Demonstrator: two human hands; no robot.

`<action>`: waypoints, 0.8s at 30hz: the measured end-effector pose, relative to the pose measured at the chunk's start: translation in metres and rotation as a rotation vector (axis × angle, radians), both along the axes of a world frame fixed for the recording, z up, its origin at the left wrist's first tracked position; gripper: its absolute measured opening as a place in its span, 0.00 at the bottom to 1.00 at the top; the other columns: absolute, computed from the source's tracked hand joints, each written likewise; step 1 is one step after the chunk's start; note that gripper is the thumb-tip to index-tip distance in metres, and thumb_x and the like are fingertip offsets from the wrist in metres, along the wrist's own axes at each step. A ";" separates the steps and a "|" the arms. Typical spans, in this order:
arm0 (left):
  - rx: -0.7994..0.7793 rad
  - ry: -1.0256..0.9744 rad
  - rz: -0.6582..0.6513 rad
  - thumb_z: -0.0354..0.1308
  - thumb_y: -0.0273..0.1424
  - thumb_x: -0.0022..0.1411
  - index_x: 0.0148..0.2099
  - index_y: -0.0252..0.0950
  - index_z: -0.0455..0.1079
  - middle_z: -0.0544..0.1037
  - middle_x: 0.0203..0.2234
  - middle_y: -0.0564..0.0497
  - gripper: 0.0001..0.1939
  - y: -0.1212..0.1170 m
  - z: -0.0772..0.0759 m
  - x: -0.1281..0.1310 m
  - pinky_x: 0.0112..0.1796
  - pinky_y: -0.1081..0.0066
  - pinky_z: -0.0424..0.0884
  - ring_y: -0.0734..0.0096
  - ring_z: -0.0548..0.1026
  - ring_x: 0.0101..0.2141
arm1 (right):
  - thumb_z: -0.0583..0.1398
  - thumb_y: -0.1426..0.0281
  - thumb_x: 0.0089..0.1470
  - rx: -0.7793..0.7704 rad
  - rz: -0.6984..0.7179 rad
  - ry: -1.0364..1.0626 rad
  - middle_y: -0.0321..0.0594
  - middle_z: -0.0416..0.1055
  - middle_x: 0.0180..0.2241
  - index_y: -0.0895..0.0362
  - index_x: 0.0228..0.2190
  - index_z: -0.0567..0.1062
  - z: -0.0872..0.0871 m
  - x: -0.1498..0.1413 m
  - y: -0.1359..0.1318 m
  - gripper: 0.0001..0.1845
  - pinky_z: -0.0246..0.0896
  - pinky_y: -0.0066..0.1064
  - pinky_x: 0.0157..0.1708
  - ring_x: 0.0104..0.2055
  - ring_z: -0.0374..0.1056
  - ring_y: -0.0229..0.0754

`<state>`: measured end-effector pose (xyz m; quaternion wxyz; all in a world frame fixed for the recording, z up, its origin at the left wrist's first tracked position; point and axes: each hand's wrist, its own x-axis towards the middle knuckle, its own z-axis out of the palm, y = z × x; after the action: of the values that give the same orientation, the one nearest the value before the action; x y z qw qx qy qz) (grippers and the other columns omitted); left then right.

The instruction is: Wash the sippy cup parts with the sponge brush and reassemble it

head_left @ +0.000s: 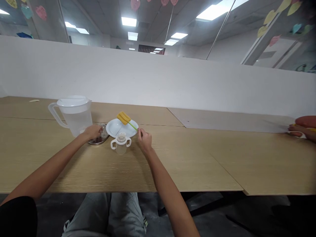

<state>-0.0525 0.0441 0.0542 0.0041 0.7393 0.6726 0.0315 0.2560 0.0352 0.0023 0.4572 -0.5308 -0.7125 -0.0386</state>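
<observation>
My right hand (pixel 144 138) pinches the green handle of a yellow sponge brush (pixel 124 117), whose sponge head hangs over a white plate (pixel 113 129). A clear two-handled cup (pixel 120 144) stands just in front of the plate, between my hands. My left hand (pixel 93 132) rests with curled fingers on a small metal dish (pixel 99 139) holding a clear lid-like piece; what those fingers hold, if anything, I cannot make out. A clear water pitcher (pixel 74 116) with a white lid stands just left of that hand.
A wooden table (pixel 172 164) runs wide to both sides, backed by a white partition (pixel 158 79). Another person's hand (pixel 304 128) rests at the far right edge. A grey mat (pixel 232 120) lies at the back right. My knees show below the table's front edge.
</observation>
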 end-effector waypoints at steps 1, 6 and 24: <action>-0.006 -0.005 -0.004 0.54 0.28 0.46 0.41 0.39 0.73 0.78 0.42 0.43 0.18 0.001 -0.001 0.001 0.41 0.66 0.69 0.55 0.76 0.43 | 0.41 0.59 0.64 0.002 -0.003 -0.008 0.35 0.62 0.17 0.58 0.25 0.72 0.000 0.000 0.000 0.28 0.39 0.28 0.24 0.19 0.50 0.34; -0.026 -0.040 -0.031 0.56 0.27 0.43 0.37 0.37 0.73 0.79 0.39 0.40 0.15 -0.002 -0.005 0.000 0.40 0.64 0.70 0.52 0.76 0.41 | 0.41 0.60 0.64 0.026 -0.030 -0.033 0.36 0.63 0.16 0.58 0.24 0.72 0.000 0.000 0.000 0.28 0.38 0.28 0.24 0.19 0.49 0.33; 0.030 0.114 -0.241 0.54 0.24 0.47 0.42 0.42 0.76 0.79 0.41 0.49 0.19 -0.012 0.018 -0.002 0.42 0.70 0.67 0.59 0.75 0.42 | 0.43 0.61 0.64 0.058 -0.056 -0.093 0.38 0.68 0.17 0.59 0.25 0.74 -0.001 -0.002 0.003 0.27 0.38 0.28 0.23 0.18 0.54 0.33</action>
<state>-0.0542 0.0321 0.0717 -0.0413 0.8154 0.5774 -0.0014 0.2542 0.0384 0.0009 0.4377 -0.5349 -0.7162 -0.0967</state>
